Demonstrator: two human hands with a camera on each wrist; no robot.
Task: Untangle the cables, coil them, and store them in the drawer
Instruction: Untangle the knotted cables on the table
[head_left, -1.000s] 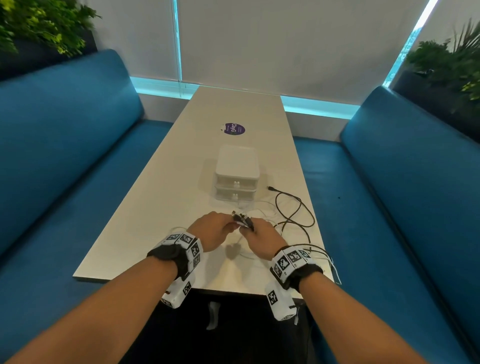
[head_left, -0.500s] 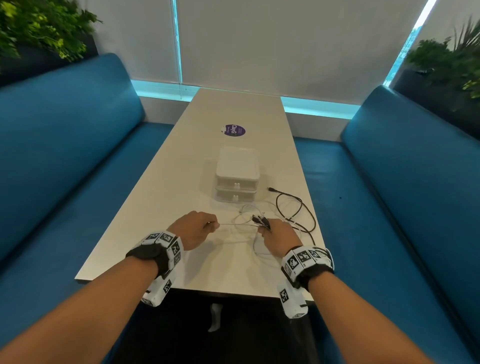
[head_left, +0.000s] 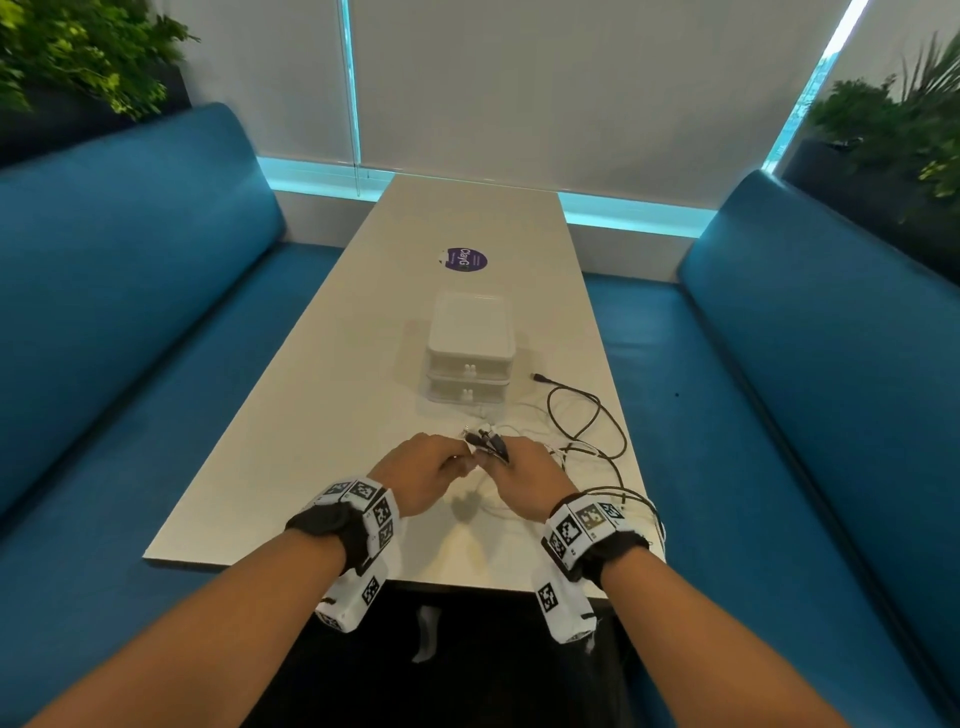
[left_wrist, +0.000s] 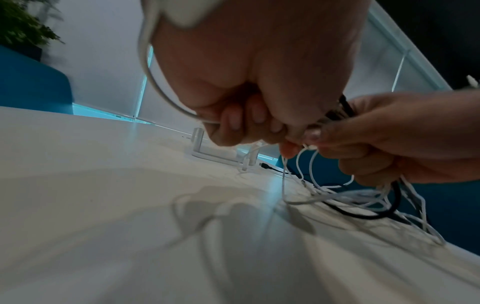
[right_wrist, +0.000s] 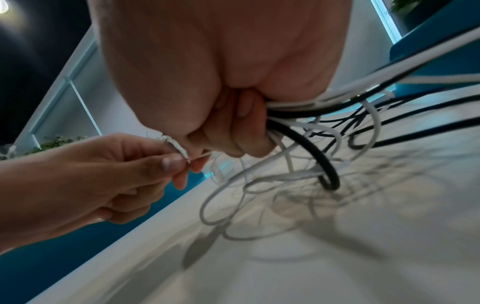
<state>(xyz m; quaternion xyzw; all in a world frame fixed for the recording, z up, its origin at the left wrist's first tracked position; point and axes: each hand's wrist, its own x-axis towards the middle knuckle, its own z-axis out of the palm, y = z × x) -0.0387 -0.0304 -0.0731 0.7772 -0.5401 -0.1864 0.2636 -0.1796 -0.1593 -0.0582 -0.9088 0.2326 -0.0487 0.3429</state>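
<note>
White and black cables (head_left: 582, 447) are bunching in my right hand's (head_left: 524, 475) fist near the table's (head_left: 291, 441) 5 o'clock edge; my left hand (head_left: 423, 475) is pinching a white end (right_wrist: 179, 147), seen only from the right wrist.

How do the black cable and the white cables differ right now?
The black cable is thicker and dark; the white cables are thin and pale. Black lies in wide loops on the table, one plug free beside the drawer unit; white hang in tangled loops. The left hand pinches only a white end. The right hand grips both.
</note>
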